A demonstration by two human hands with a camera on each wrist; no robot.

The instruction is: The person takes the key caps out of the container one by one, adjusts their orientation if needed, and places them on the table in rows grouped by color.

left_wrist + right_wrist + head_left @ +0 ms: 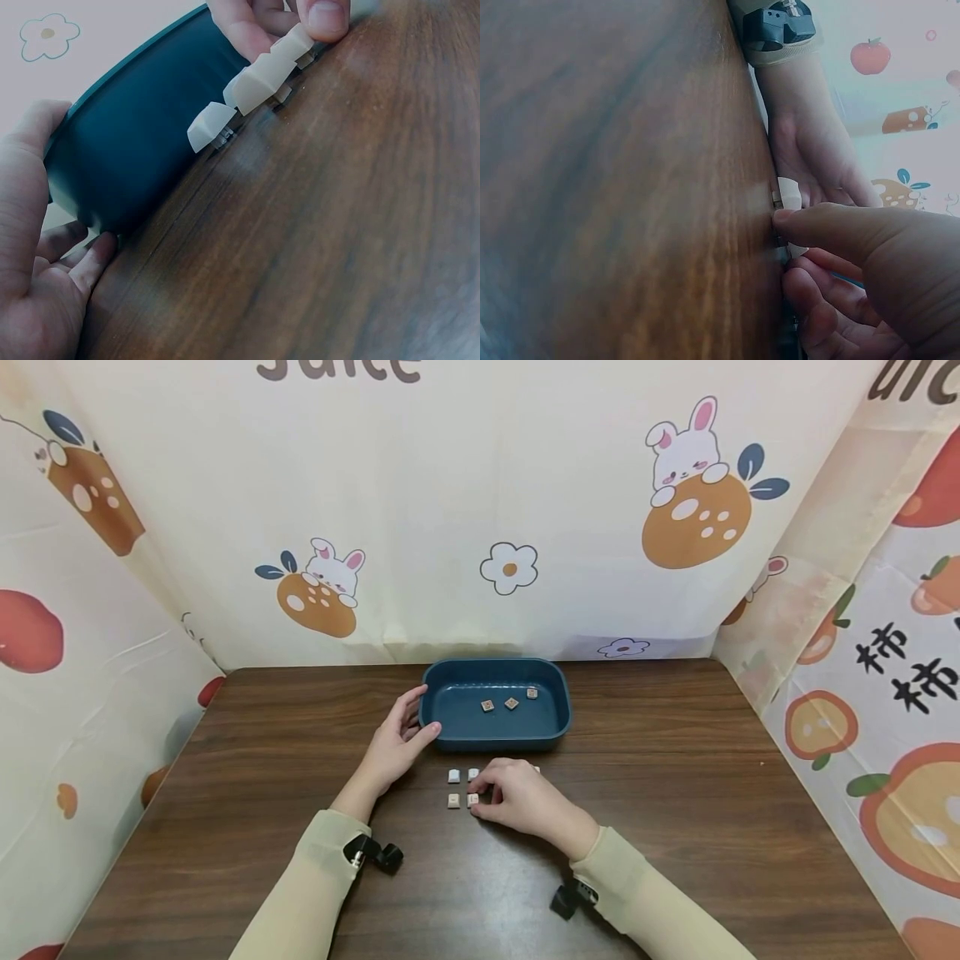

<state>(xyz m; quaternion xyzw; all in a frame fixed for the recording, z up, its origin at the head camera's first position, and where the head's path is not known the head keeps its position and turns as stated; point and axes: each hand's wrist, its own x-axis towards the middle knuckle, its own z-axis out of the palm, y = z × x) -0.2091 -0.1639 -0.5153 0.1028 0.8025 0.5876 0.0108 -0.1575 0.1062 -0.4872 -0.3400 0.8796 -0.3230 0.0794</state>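
While three keycaps (511,701) lie in the blue tray (450,739) mid-frame, four (perhaps more) wait below; right hand (523,799) pinches one, left hand (395,745) open, steadies the tray.

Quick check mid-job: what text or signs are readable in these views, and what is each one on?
"Juice", top cut off: back curtain.
"柿 柿", black characters: right curtain.
"uic", cropped by the frame: right curtain's top corner.
Marks on the keycaps in the blue tray and by the right hand: too small to read.

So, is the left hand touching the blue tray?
Touching. The left wrist view shows the left hand with palm and fingers against the blue tray wall.
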